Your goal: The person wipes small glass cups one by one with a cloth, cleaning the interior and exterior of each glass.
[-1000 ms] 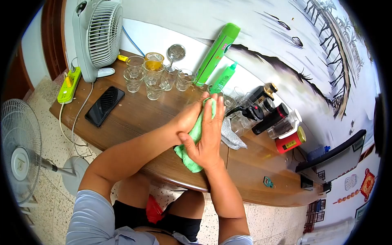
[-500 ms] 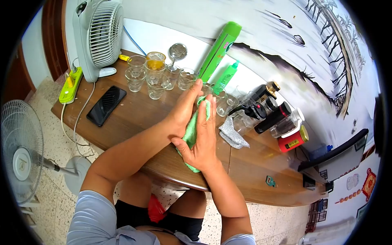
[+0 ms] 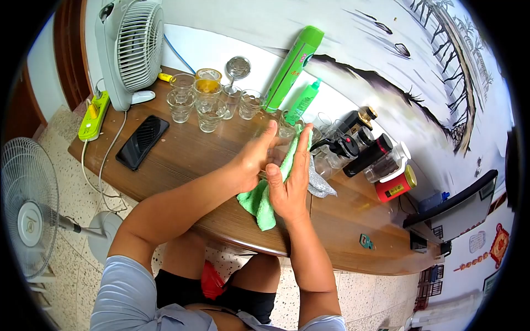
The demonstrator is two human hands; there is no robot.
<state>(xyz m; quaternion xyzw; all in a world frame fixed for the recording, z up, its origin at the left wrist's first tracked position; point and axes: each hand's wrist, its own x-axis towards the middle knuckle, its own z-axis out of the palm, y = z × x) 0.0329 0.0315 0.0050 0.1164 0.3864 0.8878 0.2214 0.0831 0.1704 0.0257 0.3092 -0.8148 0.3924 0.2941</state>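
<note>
A light green cloth [image 3: 258, 202] hangs from my right hand [image 3: 291, 190], pressed along the palm and straight fingers, its lower end lying over the table's front part. My left hand [image 3: 251, 157] faces it with the thumb up, curved around what looks like a clear drinking glass [image 3: 280, 151]; the glass is see-through and partly hidden between the hands. Beyond my left hand several clear glasses [image 3: 210, 117] stand grouped on the table, one with an amber band. A silvery grey cloth [image 3: 321, 181] lies just right of my right hand.
On the wooden table [image 3: 182, 165] are a black phone [image 3: 142, 142], a box fan [image 3: 135, 49], a green power strip [image 3: 94, 117], a tall green canister [image 3: 292, 69] and a green bottle [image 3: 303, 102]. Flasks and a red tin [image 3: 396, 186] stand at right. A standing fan [image 3: 30, 212] is at left.
My hands have moved apart from being pressed together. My right hand has shifted right with the green cloth, which now hangs more spread out. A clear glass shows between the hands.
</note>
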